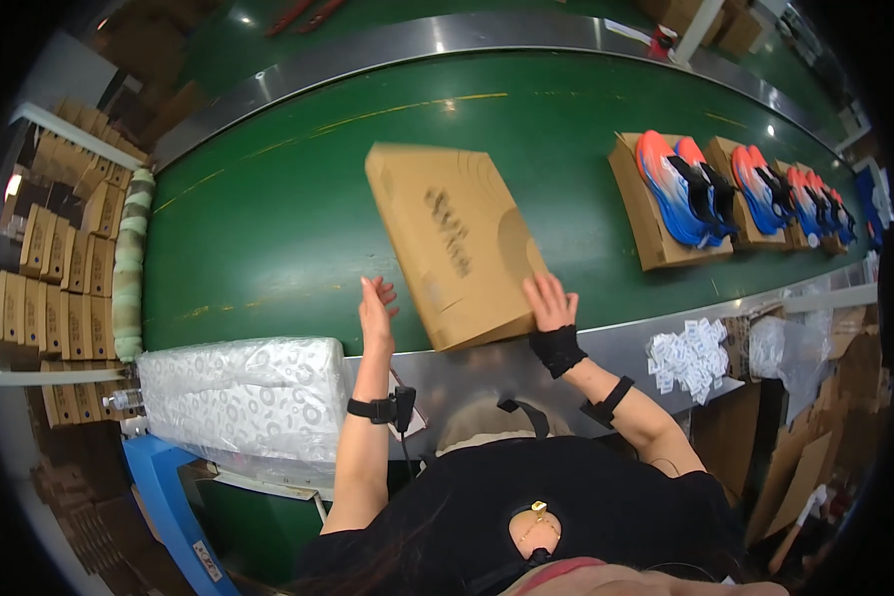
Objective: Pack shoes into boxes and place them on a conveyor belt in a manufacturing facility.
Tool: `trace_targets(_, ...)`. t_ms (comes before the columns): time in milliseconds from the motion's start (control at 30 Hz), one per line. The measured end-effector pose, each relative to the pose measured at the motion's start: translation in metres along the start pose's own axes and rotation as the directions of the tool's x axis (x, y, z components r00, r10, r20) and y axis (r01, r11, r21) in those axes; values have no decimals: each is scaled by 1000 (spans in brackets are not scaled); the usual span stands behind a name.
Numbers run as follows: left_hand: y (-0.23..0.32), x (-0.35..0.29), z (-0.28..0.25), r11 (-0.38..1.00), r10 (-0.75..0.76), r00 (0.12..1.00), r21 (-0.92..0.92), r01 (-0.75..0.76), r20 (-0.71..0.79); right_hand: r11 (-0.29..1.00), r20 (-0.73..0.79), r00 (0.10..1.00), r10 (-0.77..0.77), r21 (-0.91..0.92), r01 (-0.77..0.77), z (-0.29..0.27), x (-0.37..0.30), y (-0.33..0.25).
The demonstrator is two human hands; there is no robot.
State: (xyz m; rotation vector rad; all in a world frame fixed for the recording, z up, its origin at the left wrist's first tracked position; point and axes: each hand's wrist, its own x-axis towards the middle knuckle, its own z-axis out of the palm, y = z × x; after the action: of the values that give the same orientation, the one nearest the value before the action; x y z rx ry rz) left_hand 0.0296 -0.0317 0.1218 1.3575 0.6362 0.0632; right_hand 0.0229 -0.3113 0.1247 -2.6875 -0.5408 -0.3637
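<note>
A closed brown cardboard shoe box [472, 238] lies at a slant on the green conveyor belt [258, 238], its near end at the metal edge. Dark print on its lid is smeared by motion. My right hand [551, 303], in a black fingerless wrist wrap, holds the box's near right corner, fingers over the lid and thumb hidden. To the left of the box, my left hand [376, 310] is held up with fingers apart, not touching it. Black straps with small devices are on both forearms.
Orange, white and blue running shoes [680, 189] rest on several boxes at the right. White sachets [693, 360] are piled on the metal ledge. A plastic-wrapped stack of patterned paper [243, 397] sits at near left. Shoe boxes [55, 308] are stacked past the padded roller [129, 268].
</note>
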Motion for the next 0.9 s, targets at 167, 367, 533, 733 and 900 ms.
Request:
trace_targets(167,-40,-14,14,754,307,951,601,-264,32,973,-26,989,-142,-188,135,42,-12,0)
trace_targets(367,-61,-26,8,729,402,916,601,-328,12,981,74,989,-129,-139,138,38,-24,0)
trace_targets(533,-62,3,-7,762,216,969,599,-244,120,974,152,982,-110,-179,137,28,-9,-10)
trace_targets(733,-20,-9,-25,869,-250,872,-300,393,421,975,136,982,-131,-160,153,-26,24,-52)
trace_targets(900,-12,-80,-82,836,-63,969,-517,181,239,939,-29,940,-340,51,341,-69,7,-94)
